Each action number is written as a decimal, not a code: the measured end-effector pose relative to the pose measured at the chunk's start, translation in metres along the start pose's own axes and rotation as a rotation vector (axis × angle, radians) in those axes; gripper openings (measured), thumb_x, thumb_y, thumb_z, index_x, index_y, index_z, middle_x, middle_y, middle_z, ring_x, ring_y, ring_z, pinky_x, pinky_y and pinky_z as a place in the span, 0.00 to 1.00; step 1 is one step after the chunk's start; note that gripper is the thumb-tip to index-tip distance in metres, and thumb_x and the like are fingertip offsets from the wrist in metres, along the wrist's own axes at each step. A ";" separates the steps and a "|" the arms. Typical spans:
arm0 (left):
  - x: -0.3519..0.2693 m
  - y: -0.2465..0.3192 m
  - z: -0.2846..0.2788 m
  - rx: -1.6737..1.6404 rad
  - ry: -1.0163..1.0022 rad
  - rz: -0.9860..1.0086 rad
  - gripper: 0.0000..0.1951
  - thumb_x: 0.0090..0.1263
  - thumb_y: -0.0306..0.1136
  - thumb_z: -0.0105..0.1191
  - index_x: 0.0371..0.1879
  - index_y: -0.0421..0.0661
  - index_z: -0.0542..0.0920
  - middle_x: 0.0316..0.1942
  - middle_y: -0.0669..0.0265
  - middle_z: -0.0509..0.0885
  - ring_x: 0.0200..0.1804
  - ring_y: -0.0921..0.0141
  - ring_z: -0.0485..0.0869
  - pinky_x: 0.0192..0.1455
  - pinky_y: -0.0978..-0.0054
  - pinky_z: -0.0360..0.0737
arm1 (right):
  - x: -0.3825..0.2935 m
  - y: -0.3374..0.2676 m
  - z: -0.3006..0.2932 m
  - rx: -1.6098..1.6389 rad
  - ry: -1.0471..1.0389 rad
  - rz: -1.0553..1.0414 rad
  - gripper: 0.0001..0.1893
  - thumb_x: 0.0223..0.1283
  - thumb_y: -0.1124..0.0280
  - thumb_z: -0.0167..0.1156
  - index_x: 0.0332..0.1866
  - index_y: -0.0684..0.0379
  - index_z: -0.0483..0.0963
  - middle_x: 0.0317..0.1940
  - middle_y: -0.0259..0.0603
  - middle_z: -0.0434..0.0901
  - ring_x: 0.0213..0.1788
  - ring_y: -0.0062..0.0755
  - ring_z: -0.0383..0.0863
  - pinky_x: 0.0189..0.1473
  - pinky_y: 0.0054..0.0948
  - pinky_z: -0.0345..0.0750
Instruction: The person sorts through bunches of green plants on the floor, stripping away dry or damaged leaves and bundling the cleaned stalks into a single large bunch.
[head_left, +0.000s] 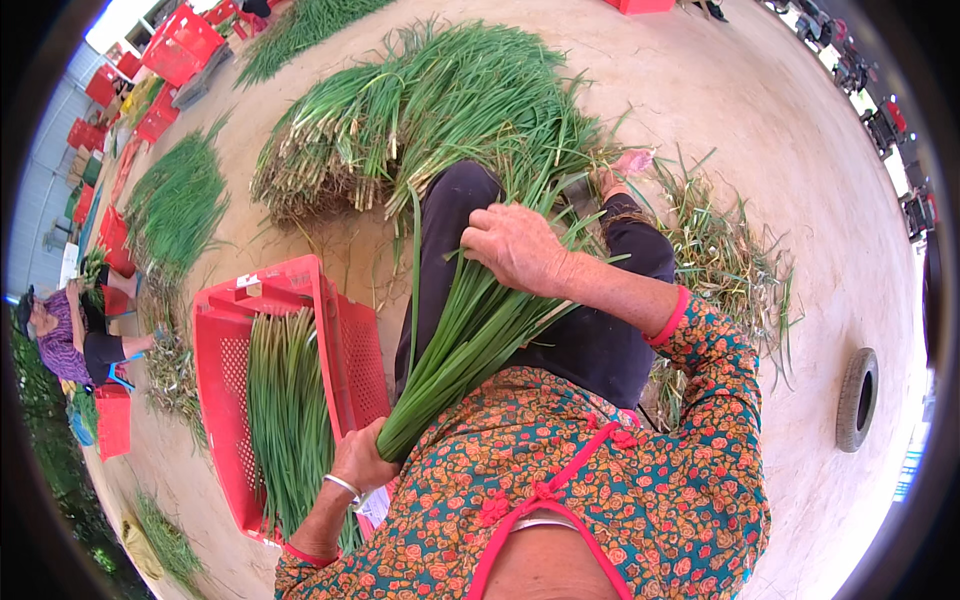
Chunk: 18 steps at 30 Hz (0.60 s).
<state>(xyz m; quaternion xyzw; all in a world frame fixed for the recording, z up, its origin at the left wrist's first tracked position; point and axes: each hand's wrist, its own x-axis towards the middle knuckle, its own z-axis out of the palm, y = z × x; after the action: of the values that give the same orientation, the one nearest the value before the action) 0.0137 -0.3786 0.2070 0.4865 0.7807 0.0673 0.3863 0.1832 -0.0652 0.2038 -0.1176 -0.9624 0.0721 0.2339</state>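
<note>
A bundle of long green garlic chives (469, 337) lies slantwise across my lap. My left hand (365, 459) is closed around its lower-left end, with a pale bangle on the wrist. Farther up, my right hand (517, 249) bends over the leaves near my knees, its fingers curled; whether it grips any blades is unclear. Beside my left arm a red plastic crate (324, 330) holds neatly laid chives (289, 405), their pale ends at the top. Beyond my knees a large heap of chives (480, 90) with roots and soil spreads over the floor.
Leaf scraps (720, 255) litter the floor on the right, with a tyre (857, 400) farther out. Another chive pile (176, 199) lies at the left. Past it a person (67, 337) sits holding chives, near more red crates (180, 45).
</note>
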 end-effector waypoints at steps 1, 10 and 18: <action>-0.003 0.000 0.002 -0.018 0.009 -0.012 0.17 0.48 0.37 0.63 0.38 0.48 0.77 0.30 0.50 0.82 0.38 0.49 0.81 0.41 0.56 0.76 | 0.000 0.000 0.000 0.047 0.035 -0.035 0.07 0.50 0.70 0.60 0.28 0.56 0.69 0.26 0.38 0.67 0.32 0.40 0.73 0.35 0.36 0.72; -0.003 -0.007 0.006 -0.122 -0.017 0.005 0.22 0.46 0.35 0.64 0.44 0.47 0.78 0.31 0.51 0.83 0.39 0.51 0.82 0.43 0.61 0.77 | -0.007 0.088 -0.082 -0.385 0.394 0.237 0.13 0.42 0.81 0.55 0.37 0.57 0.75 0.30 0.40 0.73 0.39 0.40 0.76 0.40 0.36 0.75; 0.002 -0.024 0.007 -0.173 -0.059 0.014 0.26 0.44 0.36 0.66 0.47 0.47 0.78 0.33 0.52 0.84 0.40 0.54 0.83 0.45 0.64 0.78 | 0.016 0.044 -0.055 0.029 0.302 0.064 0.03 0.50 0.75 0.60 0.31 0.59 0.76 0.31 0.40 0.73 0.40 0.41 0.74 0.42 0.38 0.74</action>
<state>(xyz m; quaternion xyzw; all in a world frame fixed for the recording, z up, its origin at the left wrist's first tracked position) 0.0012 -0.3908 0.1896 0.4586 0.7570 0.1228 0.4490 0.2036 -0.0137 0.2509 -0.1543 -0.9110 0.0748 0.3750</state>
